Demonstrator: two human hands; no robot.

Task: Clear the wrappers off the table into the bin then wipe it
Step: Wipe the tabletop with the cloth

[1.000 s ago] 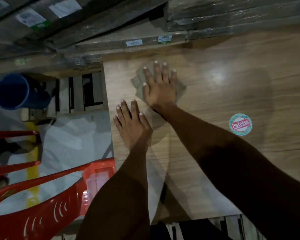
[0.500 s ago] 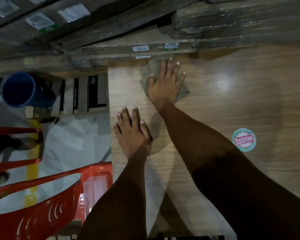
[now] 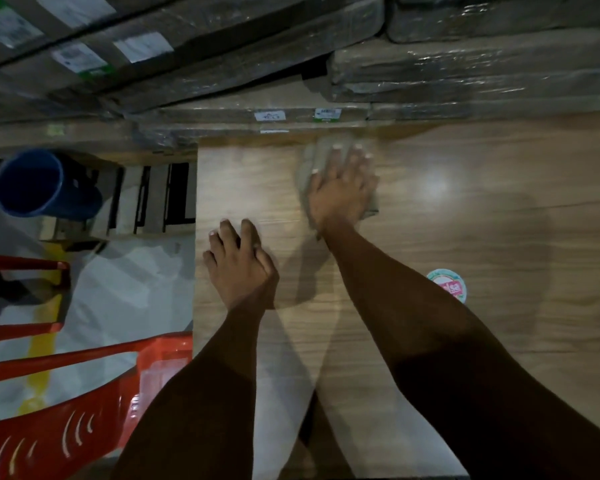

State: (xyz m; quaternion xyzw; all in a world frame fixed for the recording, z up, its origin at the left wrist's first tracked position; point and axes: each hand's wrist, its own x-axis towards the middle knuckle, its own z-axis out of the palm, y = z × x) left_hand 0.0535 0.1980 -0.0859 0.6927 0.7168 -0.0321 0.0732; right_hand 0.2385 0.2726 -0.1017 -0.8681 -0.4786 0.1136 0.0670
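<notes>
Right now, from the head camera looking down, the right hand (image 3: 340, 188) lies flat on a grey-brown cloth (image 3: 307, 168), fingers straight and spread a little, pressing it onto the wooden table (image 3: 499, 220). It curls round nothing; the palm and fingers simply cover the rag. The cloth sits near the table's far edge, just short of the wrapped cardboard boxes (image 3: 465, 74) stacked behind it. It is crumpled and blurred, so its outline is hard to read, but what shows runs lengthwise away from the person, from beside the wrist up past the fingertips, which point toward the boxes.

The left hand (image 3: 239, 265) rests on the table near its left edge, well apart from the cloth, holding nothing. Its fingers are loosely bent at the knuckles rather than flat, tips touching the wood.

On the table to the right of the right forearm lies a round sticker (image 3: 451, 285), partly hidden by the arm. Off the table's left side stands a blue bin (image 3: 39, 183) on the floor, its open mouth tipped toward the camera, and nearer the person a red plastic chair (image 3: 66, 427).
</notes>
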